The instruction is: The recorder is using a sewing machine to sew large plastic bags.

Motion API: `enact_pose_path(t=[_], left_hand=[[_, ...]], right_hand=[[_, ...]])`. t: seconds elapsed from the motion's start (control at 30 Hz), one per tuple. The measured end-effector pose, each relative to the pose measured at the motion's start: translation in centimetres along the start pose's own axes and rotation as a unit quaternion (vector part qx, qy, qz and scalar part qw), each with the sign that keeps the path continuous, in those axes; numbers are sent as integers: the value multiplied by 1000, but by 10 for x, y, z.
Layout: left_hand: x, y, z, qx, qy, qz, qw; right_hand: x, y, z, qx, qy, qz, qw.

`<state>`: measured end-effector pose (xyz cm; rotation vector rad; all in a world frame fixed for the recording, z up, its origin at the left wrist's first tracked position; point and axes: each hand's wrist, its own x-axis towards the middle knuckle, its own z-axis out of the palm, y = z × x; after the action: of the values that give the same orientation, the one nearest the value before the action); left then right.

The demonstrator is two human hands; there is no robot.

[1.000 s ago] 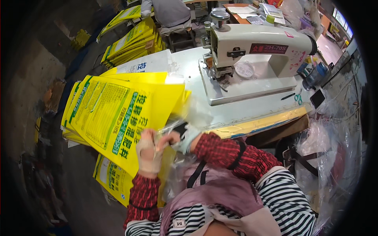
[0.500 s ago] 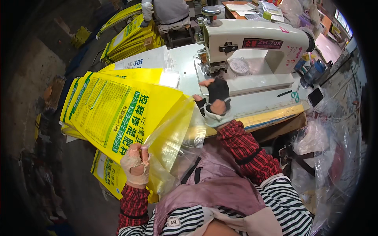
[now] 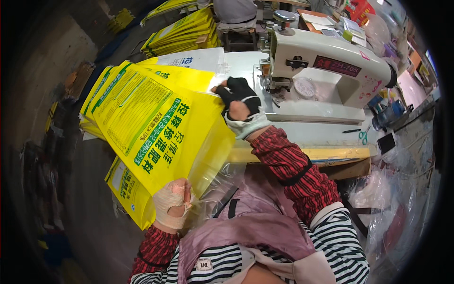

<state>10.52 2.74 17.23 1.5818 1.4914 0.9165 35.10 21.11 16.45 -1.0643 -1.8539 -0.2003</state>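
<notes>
A yellow printed woven bag point(image 3: 156, 120) lies on top of a stack of similar bags, its mouth end toward me. My left hand point(image 3: 173, 201), in a beige fingerless glove, is closed on the bag's near corner. My right hand point(image 3: 240, 102), in a black fingerless glove with a white cuff, has its fingers curled at the far corner of the same end. A clear plastic liner point(image 3: 222, 176) hangs from the bag's end between my hands and my lap. Just right of my right hand stands a white sewing machine point(image 3: 326, 52).
The white table point(image 3: 326, 130) has a yellow front edge. Scissors point(image 3: 363, 137), a black pen point(image 3: 351, 131) and a phone point(image 3: 387, 143) lie at its right. More yellow bags point(image 3: 184, 35) are stacked behind, near a seated person point(image 3: 235, 10). Clear plastic sheeting point(image 3: 378, 189) heaps at right.
My right hand has moved left, away from the machine's needle area, and curled at the bag's corner. The liner, formerly drawn out past the bag's end, now shows less. The view has shifted.
</notes>
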Motion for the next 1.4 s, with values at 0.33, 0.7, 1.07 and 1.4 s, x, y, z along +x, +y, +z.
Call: enact_pose_path(t=[0.33, 0.7, 1.07, 1.4], left_hand=[[-12, 80, -26, 413, 154, 241, 864], [10, -133, -94, 594, -35, 159, 788], [-53, -54, -136, -168, 289, 35, 942], [26, 1, -114, -507, 443, -1, 739]], right_hand=[[-20, -64, 13, 19, -230, -54, 971], [-83, -66, -15, 54, -303, -38, 951], [-81, -75, 3, 60, -226, -66, 970], [-79, -84, -10, 64, -230, -26, 971]])
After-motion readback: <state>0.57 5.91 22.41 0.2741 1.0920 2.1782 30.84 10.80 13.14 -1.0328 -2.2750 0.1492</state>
